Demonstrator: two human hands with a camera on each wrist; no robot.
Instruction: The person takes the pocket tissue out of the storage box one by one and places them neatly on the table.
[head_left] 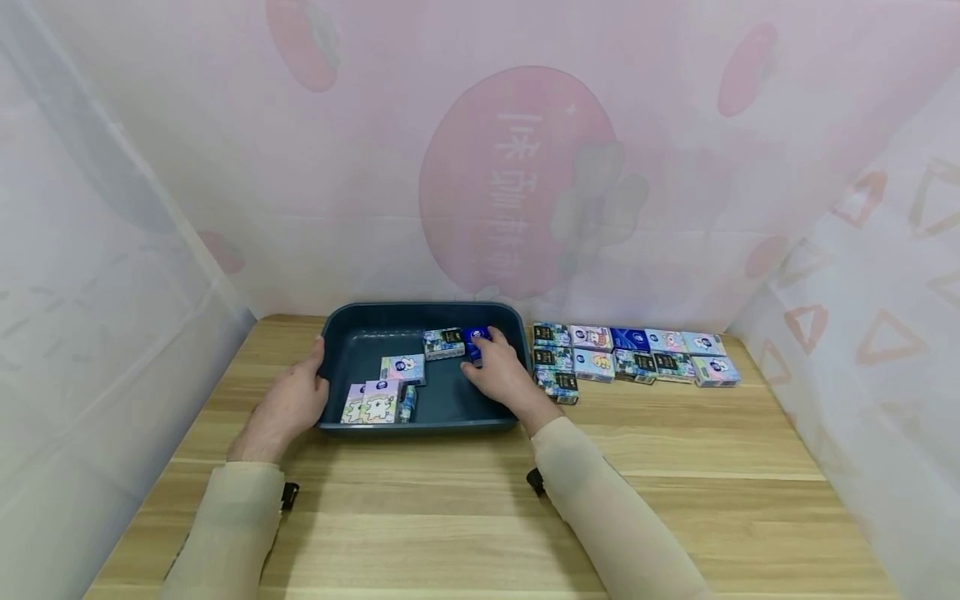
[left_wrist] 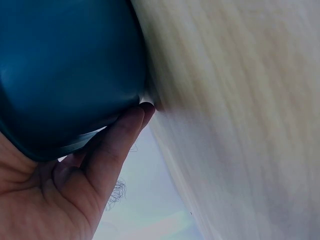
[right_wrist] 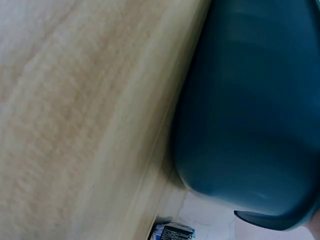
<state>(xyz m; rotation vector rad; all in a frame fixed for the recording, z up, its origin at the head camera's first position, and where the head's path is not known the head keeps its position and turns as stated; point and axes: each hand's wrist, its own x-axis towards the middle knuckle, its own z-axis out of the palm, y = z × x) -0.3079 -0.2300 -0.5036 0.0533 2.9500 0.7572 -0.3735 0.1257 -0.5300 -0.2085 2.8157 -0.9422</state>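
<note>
Blue packet (head_left: 472, 336) by right fingers (head_left: 501, 344), parted, grip unclear, head view only; left fingers (left_wrist: 114, 145) grip tray (head_left: 427, 428) rim.

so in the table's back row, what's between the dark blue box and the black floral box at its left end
In the head view, one pale box with pink print sits between the dark blue box and the black floral box.

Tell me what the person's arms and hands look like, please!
The left sleeve and right sleeve are long and cream-coloured, stopping before the hands. A small black piece sticks out beside the left one, and another beside the right. The left hand and right hand wear no gloves.
</note>
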